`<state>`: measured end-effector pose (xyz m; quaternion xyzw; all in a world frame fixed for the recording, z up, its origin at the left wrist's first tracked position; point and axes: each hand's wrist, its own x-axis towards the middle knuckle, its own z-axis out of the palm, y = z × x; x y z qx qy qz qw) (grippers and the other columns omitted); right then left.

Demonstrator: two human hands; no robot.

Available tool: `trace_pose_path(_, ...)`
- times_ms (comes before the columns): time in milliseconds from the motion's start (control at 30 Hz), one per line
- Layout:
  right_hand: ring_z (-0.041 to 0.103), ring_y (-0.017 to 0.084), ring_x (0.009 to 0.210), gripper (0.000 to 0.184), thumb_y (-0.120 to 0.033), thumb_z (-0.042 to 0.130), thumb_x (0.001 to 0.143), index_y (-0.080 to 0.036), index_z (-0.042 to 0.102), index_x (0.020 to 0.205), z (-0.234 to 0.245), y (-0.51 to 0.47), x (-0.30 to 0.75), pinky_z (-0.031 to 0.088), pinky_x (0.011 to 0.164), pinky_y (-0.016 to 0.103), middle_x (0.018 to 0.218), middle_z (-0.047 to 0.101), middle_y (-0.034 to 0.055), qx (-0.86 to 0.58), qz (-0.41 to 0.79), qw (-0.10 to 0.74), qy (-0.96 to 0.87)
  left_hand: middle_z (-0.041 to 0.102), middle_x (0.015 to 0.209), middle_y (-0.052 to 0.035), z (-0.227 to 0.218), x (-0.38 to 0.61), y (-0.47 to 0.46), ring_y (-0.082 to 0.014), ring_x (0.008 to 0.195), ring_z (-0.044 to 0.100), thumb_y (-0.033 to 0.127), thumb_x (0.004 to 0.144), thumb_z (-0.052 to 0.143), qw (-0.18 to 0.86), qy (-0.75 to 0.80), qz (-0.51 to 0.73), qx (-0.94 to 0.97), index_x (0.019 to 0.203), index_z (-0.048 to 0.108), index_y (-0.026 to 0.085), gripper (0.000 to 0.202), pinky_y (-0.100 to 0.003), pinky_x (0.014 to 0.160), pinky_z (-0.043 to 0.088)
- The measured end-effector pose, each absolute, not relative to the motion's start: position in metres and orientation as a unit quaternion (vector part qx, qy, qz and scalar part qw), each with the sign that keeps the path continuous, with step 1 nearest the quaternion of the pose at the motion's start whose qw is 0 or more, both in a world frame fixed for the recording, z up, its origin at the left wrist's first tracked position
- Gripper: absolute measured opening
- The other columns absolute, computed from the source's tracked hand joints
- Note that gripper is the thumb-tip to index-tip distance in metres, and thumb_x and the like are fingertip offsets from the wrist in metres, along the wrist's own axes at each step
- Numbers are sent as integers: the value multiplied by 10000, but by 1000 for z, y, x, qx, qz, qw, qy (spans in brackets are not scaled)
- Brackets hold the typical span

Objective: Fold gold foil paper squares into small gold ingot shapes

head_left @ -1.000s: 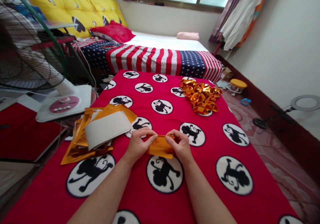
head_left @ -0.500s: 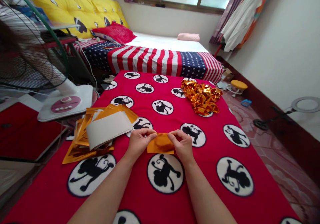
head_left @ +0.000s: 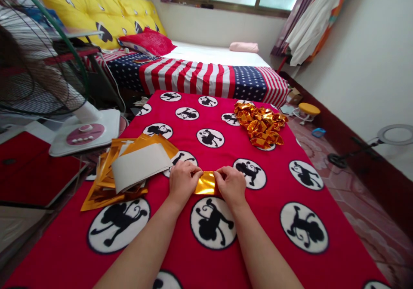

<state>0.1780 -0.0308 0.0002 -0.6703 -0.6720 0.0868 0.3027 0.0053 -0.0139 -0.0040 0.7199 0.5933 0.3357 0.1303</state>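
Where the left hand (head_left: 182,181) and right hand (head_left: 229,184) press down flat on the red monkey-print blanket (head_left: 284,254), their fingers pinch each end of a small folded gold foil sheet (head_left: 205,183), hiding its edges. Farther off, a stack of gold and white sheets (head_left: 129,168) and a crumpled gold foil heap (head_left: 260,124).

A red monkey-print blanket (head_left: 277,192) is covering the surface. A stack of gold foil sheets (head_left: 106,175) is lying at its left edge with a white sheet (head_left: 138,166) resting on top, and a pile of folded gold foil pieces (head_left: 260,125) is sitting at the far right. A standing fan (head_left: 48,74) is facing in from the left. A flag-print sheet (head_left: 200,76) is hanging over the bed behind.
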Motion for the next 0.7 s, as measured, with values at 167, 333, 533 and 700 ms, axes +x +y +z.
trace_pose_path(167,572,160,726,122,-305,671,789,-199,639,739,0,-30,176,317,667,281,736,649,-4,-699,86,305,-641,670,847,-28,-1,8,-14,-223,890,558,253,761,716,125,612,312,716,805,723,247,45,-355,798,400)
trace_pose_path(333,572,161,756,121,-298,653,808,-199,637,740,-1,-30,177,313,675,285,757,640,-7,-693,97,298,-649,651,887,-38,-1,7,-12,-226,943,539,266,814,664,132,582,288,749,804,767,288,106,-367,817,371)
trace_pose_path(533,567,219,884,150,-208,556,870,-208,698,820,13,-36,174,361,759,331,880,666,58,-690,44,251,-677,654,886,-31,-2,5,-12,-221,930,533,284,820,656,130,578,271,759,826,775,304,120,-361,781,352)
trace_pose_path(700,478,253,1261,403,-261,455,944,-124,553,1310,19,-65,135,277,1096,417,1348,568,132,-585,75,259,-765,662,887,-37,-4,5,-11,-224,909,533,277,830,630,122,585,262,758,775,759,263,141,-366,768,363)
